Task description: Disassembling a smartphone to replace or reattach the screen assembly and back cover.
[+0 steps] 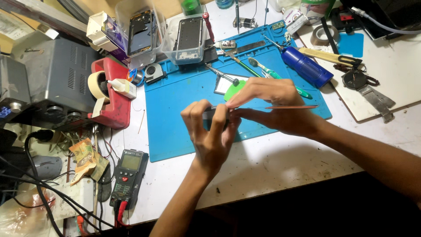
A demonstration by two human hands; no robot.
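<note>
Now both hands work over the blue mat (175, 109).
L hand (212, 134) grips a small dark part (209, 114); R hand (267, 105) pinches a thin tool (291, 107) w/ fingertips.

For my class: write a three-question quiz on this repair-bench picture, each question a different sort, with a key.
1. True or false: the multimeter lies on the blue mat.
2. Which hand grips the small dark part: A left hand, B right hand?
3. Fill in: the right hand holds a thin ____ tool.

Key: 1 false, it lies on the white table. 2 A. 3 reddish.
</note>
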